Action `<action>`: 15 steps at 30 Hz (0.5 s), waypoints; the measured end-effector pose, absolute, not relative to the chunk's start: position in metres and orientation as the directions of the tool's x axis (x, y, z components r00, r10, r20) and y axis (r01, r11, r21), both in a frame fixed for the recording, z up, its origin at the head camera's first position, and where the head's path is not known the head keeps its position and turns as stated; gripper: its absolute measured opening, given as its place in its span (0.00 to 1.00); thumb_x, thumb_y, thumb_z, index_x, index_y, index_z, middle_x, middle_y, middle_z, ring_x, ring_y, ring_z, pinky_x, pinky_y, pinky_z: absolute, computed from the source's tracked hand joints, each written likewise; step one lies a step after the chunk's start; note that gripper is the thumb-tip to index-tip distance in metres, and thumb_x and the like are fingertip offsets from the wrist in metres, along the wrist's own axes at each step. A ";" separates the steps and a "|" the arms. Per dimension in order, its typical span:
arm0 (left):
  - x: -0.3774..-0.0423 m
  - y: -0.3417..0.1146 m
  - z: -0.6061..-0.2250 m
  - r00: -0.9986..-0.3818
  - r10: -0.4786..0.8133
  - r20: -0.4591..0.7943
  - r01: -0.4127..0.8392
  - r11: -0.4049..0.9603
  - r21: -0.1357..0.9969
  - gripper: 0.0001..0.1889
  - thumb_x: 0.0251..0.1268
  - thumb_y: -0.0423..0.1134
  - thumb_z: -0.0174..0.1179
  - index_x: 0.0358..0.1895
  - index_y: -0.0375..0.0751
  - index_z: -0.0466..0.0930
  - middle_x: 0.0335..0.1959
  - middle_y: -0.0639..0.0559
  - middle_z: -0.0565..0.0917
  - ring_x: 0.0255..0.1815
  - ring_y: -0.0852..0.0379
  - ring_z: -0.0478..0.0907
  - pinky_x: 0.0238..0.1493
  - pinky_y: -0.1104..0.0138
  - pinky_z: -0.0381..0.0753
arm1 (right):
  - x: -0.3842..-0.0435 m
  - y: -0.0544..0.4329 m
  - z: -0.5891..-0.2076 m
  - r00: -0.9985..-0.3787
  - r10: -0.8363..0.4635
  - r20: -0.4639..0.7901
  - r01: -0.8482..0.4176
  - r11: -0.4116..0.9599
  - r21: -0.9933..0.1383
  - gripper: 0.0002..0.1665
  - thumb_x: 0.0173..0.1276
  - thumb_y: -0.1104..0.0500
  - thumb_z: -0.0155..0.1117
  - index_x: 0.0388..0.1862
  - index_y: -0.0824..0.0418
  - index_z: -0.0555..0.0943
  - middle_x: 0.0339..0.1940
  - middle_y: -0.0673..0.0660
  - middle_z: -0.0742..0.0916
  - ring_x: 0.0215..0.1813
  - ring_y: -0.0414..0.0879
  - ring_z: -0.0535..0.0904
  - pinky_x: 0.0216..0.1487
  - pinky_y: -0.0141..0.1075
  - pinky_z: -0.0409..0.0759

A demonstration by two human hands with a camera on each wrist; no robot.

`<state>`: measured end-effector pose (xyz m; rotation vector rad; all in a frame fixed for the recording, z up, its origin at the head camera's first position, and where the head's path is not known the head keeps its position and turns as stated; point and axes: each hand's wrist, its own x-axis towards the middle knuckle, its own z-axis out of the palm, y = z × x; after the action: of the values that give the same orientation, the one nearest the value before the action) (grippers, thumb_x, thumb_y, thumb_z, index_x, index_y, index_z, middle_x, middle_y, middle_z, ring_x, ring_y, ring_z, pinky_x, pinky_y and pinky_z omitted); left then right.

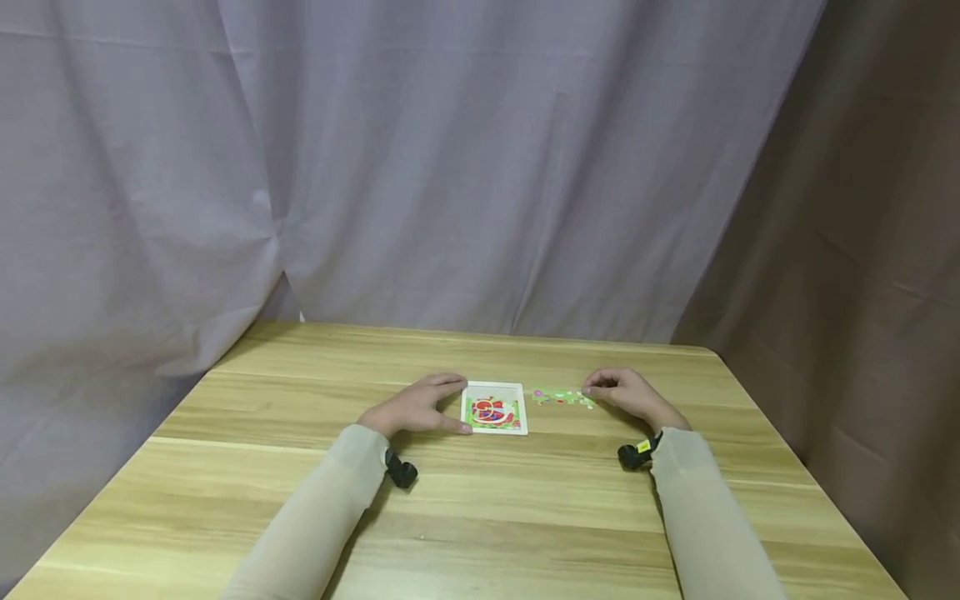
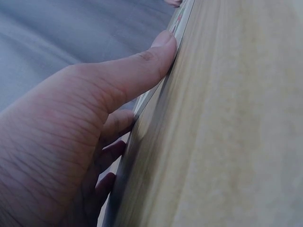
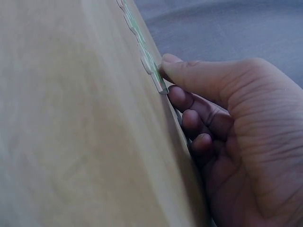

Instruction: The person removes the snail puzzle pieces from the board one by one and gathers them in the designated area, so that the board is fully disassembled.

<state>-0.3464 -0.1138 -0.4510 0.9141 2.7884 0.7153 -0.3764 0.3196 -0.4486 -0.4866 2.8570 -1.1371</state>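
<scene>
A square puzzle board (image 1: 522, 421) with a white frame lies flat on the table; red, green and white picture pieces fill its lower part, and its upper part is pale. At its left side rests my left hand (image 1: 422, 408), thumb on the near corner and fingers along the far corner. In the left wrist view, the thumb (image 2: 142, 66) touches the frame's edge. Right of the board lies a row of small colourful jigsaw pieces (image 1: 558, 397). At the row's right end my right hand (image 1: 626, 393) pinches a jigsaw piece (image 3: 163, 73), mostly hidden by the thumb; the other fingers are curled.
The wooden table (image 1: 480, 517) stretches around both hands, its far edge close to a grey curtain (image 1: 465, 167). A darker curtain (image 1: 862, 250) hangs at the right. Small black cameras (image 1: 402, 472) are strapped to both wrists.
</scene>
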 end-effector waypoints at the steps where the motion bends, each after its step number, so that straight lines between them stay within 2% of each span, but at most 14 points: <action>1: -0.346 -0.114 -0.451 -0.810 0.586 0.030 0.527 0.704 0.475 0.53 0.60 0.69 0.70 0.84 0.47 0.62 0.86 0.49 0.61 0.86 0.43 0.56 0.85 0.42 0.55 | -0.376 0.320 -0.449 -0.949 -0.301 0.090 -0.281 0.686 -0.671 0.13 0.77 0.50 0.69 0.47 0.58 0.90 0.49 0.57 0.90 0.49 0.46 0.81 0.54 0.39 0.77; 8: -0.346 -0.114 -0.450 -0.809 0.588 0.020 0.524 0.705 0.479 0.53 0.60 0.69 0.69 0.84 0.47 0.61 0.86 0.48 0.60 0.87 0.42 0.56 0.85 0.41 0.55 | -0.377 0.320 -0.449 -0.954 -0.292 0.070 -0.260 0.684 -0.682 0.15 0.77 0.48 0.68 0.50 0.57 0.90 0.51 0.57 0.90 0.52 0.46 0.81 0.59 0.40 0.76; 15: -0.345 -0.114 -0.448 -0.808 0.589 0.019 0.523 0.703 0.483 0.54 0.59 0.69 0.70 0.84 0.47 0.61 0.86 0.48 0.60 0.87 0.42 0.55 0.85 0.41 0.55 | -0.377 0.321 -0.448 -0.951 -0.300 0.074 -0.268 0.684 -0.678 0.17 0.77 0.46 0.68 0.50 0.57 0.90 0.50 0.56 0.90 0.51 0.46 0.80 0.57 0.40 0.76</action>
<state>-0.3452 -0.1136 -0.4482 0.9092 2.7708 0.7220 -0.3774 0.3211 -0.4484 -0.4797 2.8436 -1.1340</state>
